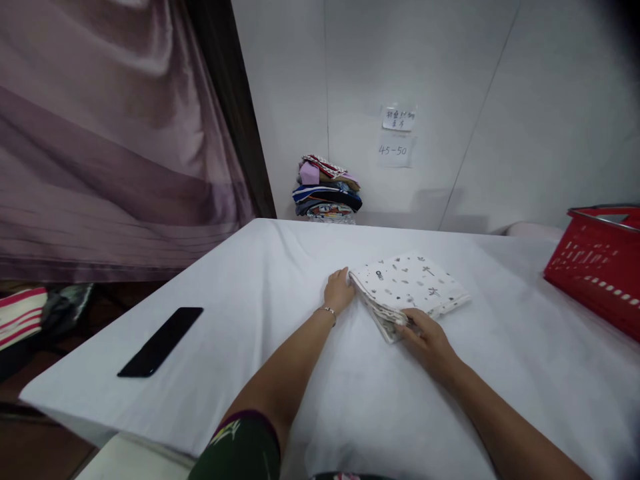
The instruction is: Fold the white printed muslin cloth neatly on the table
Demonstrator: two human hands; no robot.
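A folded white cloth garment (407, 283) with small grey and brown prints lies on the white-covered table (300, 260). Its layers are stacked, and the near edge shows several folds. My left hand (340, 291), with a bracelet at the wrist, closes on the left corner of the garment; the fingertips are partly hidden. At the near edge, my right hand (427, 340) pinches the layers between thumb and fingers. The exact kind of garment cannot be made out.
A black flat board (161, 341) lies at the table's left. The red plastic basket (600, 263) stands at the right edge. Behind the table is a pile of folded clothes (327, 190). Paper notes (397, 137) hang on the wall, and a mauve curtain (110, 147) hangs left.
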